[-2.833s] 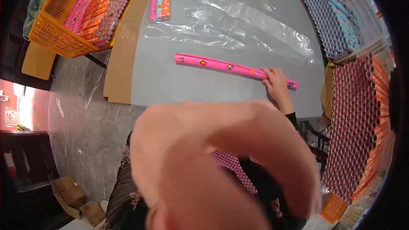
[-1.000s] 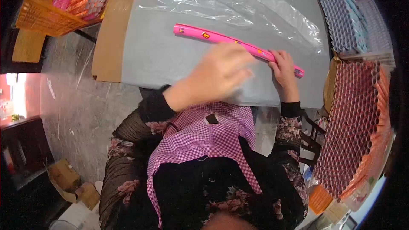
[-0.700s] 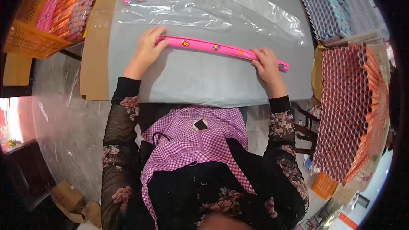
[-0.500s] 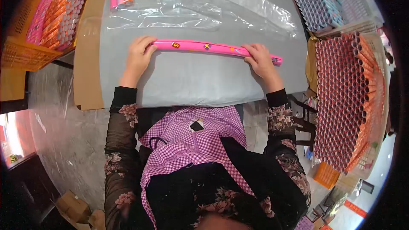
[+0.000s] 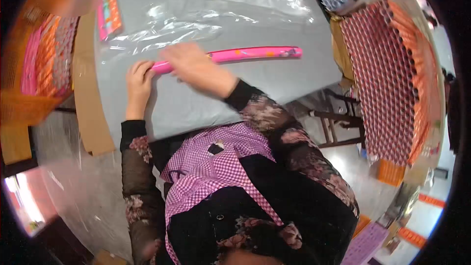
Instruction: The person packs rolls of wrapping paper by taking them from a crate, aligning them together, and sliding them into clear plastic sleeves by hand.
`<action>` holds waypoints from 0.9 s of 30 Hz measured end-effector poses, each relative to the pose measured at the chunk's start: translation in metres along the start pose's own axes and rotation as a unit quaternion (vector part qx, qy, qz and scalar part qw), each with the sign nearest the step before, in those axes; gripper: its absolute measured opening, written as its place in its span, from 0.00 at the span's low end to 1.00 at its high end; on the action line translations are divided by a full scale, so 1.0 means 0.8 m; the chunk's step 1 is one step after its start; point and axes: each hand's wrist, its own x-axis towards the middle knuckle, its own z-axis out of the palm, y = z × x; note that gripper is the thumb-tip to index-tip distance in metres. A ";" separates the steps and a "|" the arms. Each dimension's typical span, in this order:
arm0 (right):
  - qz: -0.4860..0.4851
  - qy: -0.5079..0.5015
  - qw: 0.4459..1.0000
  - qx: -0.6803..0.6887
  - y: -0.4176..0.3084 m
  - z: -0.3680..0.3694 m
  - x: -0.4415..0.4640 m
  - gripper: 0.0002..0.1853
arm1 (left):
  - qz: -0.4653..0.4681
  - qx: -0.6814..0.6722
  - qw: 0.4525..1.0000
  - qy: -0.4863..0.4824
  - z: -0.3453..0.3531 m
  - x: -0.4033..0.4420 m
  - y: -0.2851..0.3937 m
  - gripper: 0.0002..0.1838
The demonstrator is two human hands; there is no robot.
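On the bench (image 5: 206, 98), I see, from the left, my left hand (image 5: 140, 79) pinched on the pink roll's (image 5: 257, 54) left end; my right hand (image 5: 194, 66) blurs over the roll, its openness unclear; the remaining length extends rightward.

On my feed, a dark wooden chair (image 5: 338, 116) stands on the grey floor (image 5: 81, 181) at right, an orange crate (image 5: 391, 172) beside it. I see a purple basket (image 5: 365, 243) near right and a bright opening (image 5: 25, 198) near left.
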 end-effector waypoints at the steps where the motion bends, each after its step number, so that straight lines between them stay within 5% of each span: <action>1: 0.000 -0.007 1.000 -0.004 -0.009 0.015 0.014 0.28 | 0.017 -0.007 1.000 -0.009 0.002 0.000 -0.003 0.10; 10: 0.032 0.037 0.998 -0.043 0.013 0.031 -0.020 0.09 | -0.046 -0.022 0.998 -0.034 0.002 -0.006 -0.014 0.11; 17: 0.084 0.042 0.994 -0.048 0.061 -0.042 -0.101 0.20 | -0.030 -0.024 0.999 -0.012 0.000 -0.006 -0.010 0.11; 27: 0.136 0.022 0.978 -0.159 0.107 -0.127 -0.183 0.17 | -0.040 0.002 0.999 -0.005 0.007 -0.006 -0.010 0.11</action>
